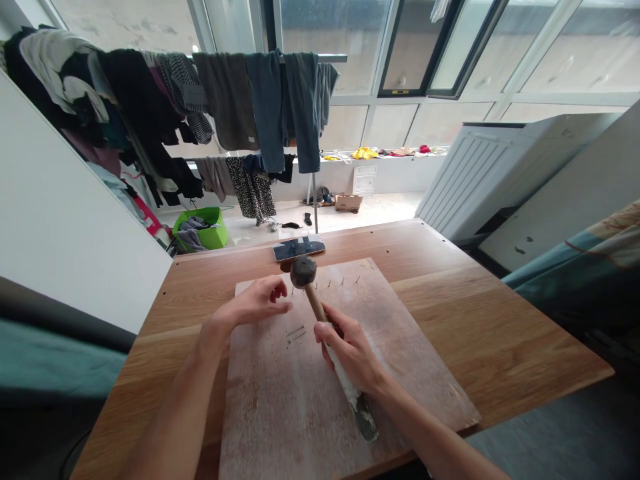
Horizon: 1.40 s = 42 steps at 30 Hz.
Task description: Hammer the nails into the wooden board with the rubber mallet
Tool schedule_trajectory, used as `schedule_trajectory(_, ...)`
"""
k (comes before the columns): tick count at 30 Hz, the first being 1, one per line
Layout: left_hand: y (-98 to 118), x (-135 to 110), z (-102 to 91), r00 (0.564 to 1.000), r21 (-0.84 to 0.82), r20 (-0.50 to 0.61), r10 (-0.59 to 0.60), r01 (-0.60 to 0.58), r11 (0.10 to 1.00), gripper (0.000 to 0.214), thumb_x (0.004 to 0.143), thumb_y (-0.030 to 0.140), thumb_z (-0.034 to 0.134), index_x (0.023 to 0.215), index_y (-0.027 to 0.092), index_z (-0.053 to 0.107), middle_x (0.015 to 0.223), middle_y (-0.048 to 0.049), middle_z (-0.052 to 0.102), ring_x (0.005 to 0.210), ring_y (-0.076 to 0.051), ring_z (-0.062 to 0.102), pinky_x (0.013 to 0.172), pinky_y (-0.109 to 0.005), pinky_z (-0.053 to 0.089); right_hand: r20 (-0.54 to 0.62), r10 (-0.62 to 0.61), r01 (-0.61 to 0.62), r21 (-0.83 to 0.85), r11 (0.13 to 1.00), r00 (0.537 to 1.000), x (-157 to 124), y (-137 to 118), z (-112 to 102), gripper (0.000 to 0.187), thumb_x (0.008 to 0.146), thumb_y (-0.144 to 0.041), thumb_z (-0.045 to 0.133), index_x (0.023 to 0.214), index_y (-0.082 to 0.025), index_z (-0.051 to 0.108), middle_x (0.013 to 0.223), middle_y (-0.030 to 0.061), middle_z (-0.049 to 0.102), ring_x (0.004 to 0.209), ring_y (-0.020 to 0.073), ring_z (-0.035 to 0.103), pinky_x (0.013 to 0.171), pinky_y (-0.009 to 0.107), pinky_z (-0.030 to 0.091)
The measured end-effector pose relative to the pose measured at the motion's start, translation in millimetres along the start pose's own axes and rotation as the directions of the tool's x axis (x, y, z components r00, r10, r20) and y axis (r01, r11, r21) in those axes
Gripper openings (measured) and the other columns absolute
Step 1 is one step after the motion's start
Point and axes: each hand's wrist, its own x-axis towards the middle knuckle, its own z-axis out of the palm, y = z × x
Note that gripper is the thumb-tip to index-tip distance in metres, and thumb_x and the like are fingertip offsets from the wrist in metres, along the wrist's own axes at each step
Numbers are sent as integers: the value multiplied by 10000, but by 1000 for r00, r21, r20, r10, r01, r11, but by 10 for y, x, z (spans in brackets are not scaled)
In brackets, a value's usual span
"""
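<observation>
My right hand (349, 345) is wrapped round the wooden handle of a rubber mallet (303, 272). The mallet's dark round head is raised over the far part of a worn wooden board (280, 400), and the handle's grip end is dark and scuffed. My left hand (260, 300) hovers at the board's far left, its fingers curled and the thumb apart, with nothing visible between them. A row of several upright nails (329, 285) stands along the board's far side, partly hidden by the mallet head. Loose nails (296, 335) lie flat between my hands.
The board rests on a wooden table (480, 313). Beyond it, near the far edge, lies a phone (299, 248). Clothes (225, 100) hang on a rack behind the table, above a green basket (215, 233). A white appliance (480, 173) stands at the right.
</observation>
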Motion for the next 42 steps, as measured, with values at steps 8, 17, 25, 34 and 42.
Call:
schedule_trajectory(8, 594, -125, 177, 958, 361, 279, -59, -48, 931, 33, 692, 213, 656, 716, 218, 634, 851, -16, 624, 727, -191, 598, 621, -304, 406, -137, 15, 2, 120, 993, 990, 8, -17, -60, 320, 927, -421, 576, 1140, -187, 628, 724, -61, 529, 387, 64, 473, 334, 185, 406)
schedule_trajectory(17, 452, -150, 233, 973, 363, 232, -19, -68, 929, 54, 685, 169, 647, 712, 214, 648, 916, -16, 609, 729, -176, 613, 640, -309, 433, -93, -6, 18, 127, 992, 996, 9, 17, -30, 228, 954, -405, 561, 1006, -190, 614, 724, -61, 528, 395, 51, 477, 356, 177, 374)
schedule_trajectory(25, 155, -90, 51, 995, 35, -37, 89, -87, 996, 23, 762, 223, 645, 771, 212, 663, 733, 13, 637, 665, -152, 588, 607, -256, 440, -96, -8, 21, 141, 990, 995, -7, 1, -19, 232, 949, -421, 563, 910, -194, 580, 725, -63, 501, 387, 45, 470, 354, 179, 371)
schedule_trajectory(34, -335, -101, 300, 868, -311, -493, -63, -108, 944, 229, 825, 421, 712, 887, 203, 743, 684, 19, 668, 522, -98, 472, 492, -205, 395, -23, 16, -13, 125, 992, 1000, -19, 50, 49, 260, 963, -366, 544, 1148, -200, 621, 742, -65, 533, 381, 57, 496, 346, 179, 389)
schedule_trajectory(42, -381, -71, 381, 866, -101, -493, 84, -153, 983, 169, 879, 333, 626, 954, 221, 729, 769, 21, 727, 559, -99, 548, 580, -211, 466, -5, 8, -7, 91, 996, 1000, -24, 40, 71, 236, 954, -386, 552, 1068, -192, 622, 727, -68, 525, 387, 53, 491, 365, 178, 398)
